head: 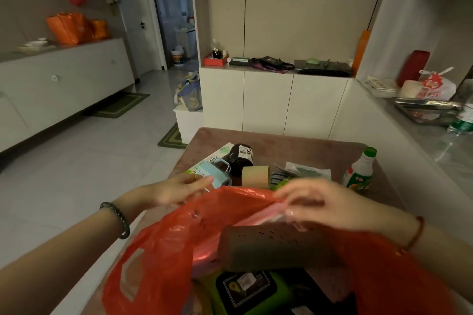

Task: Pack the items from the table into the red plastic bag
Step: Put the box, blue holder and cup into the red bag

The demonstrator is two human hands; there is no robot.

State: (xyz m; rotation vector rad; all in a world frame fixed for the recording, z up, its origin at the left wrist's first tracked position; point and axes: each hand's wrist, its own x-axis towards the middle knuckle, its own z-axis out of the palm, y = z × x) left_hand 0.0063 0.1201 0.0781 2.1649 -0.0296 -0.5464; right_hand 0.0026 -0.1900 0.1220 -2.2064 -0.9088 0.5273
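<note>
Red plastic bag (163,245) gapes before cardboard roll (255,175), bottle (360,169), jar (240,156).

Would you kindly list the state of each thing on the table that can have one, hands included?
red plastic bag: mouth held open, already holding items
left hand: gripping the bag's rim
right hand: pinching the bag's rim
perforated brown box: inside the bag
green packet: inside the bag
white bottle with green cap: upright, capped, still on table
dark jar: lying on its side
cardboard roll: lying on its side
</note>
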